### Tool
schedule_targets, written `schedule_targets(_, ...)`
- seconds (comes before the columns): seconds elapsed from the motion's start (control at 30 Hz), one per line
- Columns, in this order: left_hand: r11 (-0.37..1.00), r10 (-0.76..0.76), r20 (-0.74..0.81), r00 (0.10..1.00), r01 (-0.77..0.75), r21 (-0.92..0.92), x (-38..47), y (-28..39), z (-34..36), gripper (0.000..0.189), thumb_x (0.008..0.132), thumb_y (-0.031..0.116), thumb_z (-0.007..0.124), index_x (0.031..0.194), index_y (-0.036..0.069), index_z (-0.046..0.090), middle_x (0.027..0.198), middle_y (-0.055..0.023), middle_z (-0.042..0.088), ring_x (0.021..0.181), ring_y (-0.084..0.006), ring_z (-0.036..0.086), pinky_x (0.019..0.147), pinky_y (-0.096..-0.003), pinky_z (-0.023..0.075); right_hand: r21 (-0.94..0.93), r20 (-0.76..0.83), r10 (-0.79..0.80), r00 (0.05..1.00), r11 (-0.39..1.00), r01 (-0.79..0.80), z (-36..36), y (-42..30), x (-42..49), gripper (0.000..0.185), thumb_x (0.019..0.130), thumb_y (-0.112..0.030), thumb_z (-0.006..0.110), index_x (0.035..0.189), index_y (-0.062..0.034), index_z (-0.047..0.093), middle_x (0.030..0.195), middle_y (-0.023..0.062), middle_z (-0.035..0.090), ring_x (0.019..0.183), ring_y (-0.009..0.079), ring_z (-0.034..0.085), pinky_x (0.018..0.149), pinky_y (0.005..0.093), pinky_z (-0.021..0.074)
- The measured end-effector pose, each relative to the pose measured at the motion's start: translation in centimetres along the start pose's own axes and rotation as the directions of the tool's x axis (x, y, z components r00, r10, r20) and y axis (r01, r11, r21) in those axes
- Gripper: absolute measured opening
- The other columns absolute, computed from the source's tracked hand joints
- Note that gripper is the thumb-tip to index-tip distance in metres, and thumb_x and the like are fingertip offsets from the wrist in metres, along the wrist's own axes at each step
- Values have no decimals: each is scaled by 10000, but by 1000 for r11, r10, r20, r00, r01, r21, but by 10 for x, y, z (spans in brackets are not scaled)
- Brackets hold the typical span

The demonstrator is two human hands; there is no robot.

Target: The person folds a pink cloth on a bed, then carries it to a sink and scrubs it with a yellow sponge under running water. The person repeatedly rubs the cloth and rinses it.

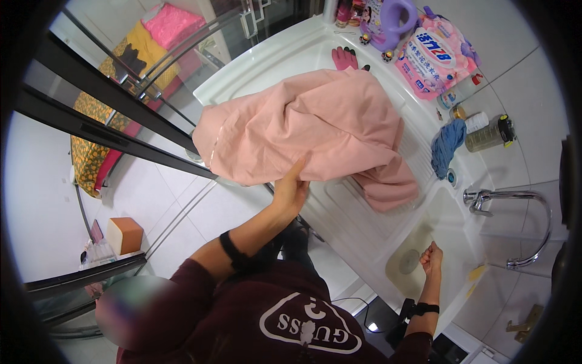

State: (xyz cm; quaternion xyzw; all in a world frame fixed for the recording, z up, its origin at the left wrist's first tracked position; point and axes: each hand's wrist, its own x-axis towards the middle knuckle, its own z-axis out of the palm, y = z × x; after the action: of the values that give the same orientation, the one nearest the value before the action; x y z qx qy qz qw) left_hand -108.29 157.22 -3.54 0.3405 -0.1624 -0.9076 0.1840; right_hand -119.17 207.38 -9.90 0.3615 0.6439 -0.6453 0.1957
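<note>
My left hand point(292, 189) holds the near edge of a pink cloth point(300, 123), its thumb on top and its other fingers underneath. The cloth lies bunched over the white ribbed washboard counter point(336, 227), with one folded part hanging toward the basin. Over the sink basin point(416, 227), near the round drain point(408, 261), is my right hand point(431, 258), its fingers curled; I see nothing in it. Past the cloth's far edge a pink glove with dark fingertips point(344, 58) shows in part.
A chrome faucet point(509, 195) arches beside the basin. Along the wall stand a purple jug point(386, 27), a pink detergent pouch point(434, 57), a blue cloth point(446, 148) and a clear bottle point(486, 138). Black-framed glass doors point(113, 141) are at the left.
</note>
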Motion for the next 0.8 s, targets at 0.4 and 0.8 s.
schedule_targets(0.4, 979, -187, 287, 939, 203, -25, -6, 25, -14, 480, 847, -35, 494, 1287, -89, 310, 1298, -177, 426, 1201, -274, 439, 1026, -383, 382, 158, -11, -57, 998, 986, 58, 4, -7, -19, 375, 949, -292, 453, 635, -122, 338, 495, -12, 252, 386, 114, 199, 367, 268, 160)
schedule_targets(0.8, 992, -120, 466, 877, 129, 12, -23, 47, -7, 629, 787, -105, 478, 1361, -19, 236, 1369, -155, 364, 1276, -303, 364, 1071, -441, 314, 381, -34, -42, 999, 923, 52, 18, -4, 0, 390, 957, -297, 433, 617, -142, 322, 499, -27, 231, 405, 108, 195, 383, 259, 166)
